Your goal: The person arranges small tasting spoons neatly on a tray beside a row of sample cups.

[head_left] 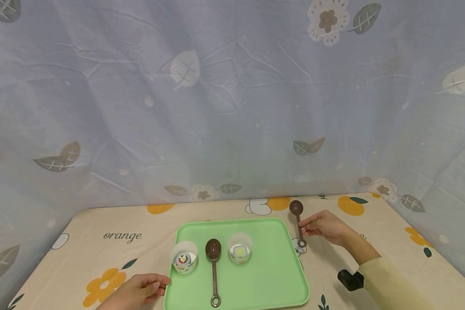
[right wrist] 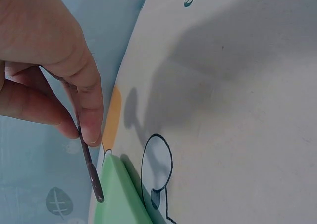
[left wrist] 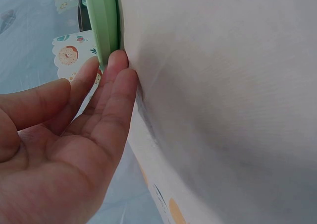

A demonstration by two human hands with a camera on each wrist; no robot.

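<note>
My right hand pinches the handle of a brown spoon between thumb and fingers, just right of the tray. In the right wrist view the handle end points down past the fingertips, and its shadow falls on the cloth. My left hand reaches to the left edge of a green tray, fingers extended with the tips right at the rim and the thumb apart. On the tray, a second brown spoon lies between two patterned paper cups, the left cup and the right cup.
A cream tablecloth with orange flowers and fruit covers the table. Close to the right forearm lies a small black object. Behind the table hangs a grey-blue curtain with a leaf print.
</note>
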